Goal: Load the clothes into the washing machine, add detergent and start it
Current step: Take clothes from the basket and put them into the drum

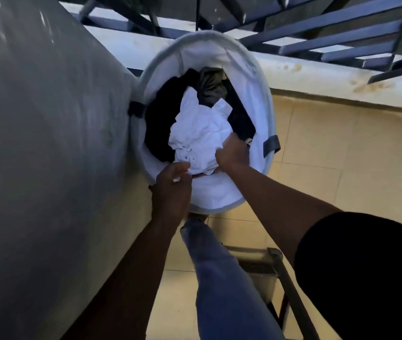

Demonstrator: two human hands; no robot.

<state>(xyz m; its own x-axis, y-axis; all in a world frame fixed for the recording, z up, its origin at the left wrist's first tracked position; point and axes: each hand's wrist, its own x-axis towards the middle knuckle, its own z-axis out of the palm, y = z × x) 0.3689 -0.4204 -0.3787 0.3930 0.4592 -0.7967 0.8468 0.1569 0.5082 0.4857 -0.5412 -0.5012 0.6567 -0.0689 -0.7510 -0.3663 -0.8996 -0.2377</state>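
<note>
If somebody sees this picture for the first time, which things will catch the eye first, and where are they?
First comes the white laundry basket at the centre, standing on the tiled floor beside a big grey surface on the left. In it, a bright white garment lies on top of dark clothes. The left hand and the right hand both grip this garment at its near edge.

Bare forearms, black short sleeve (pixel 357 273) on right arm, faded blue jeans (pixel 222 285) on leg.
</note>
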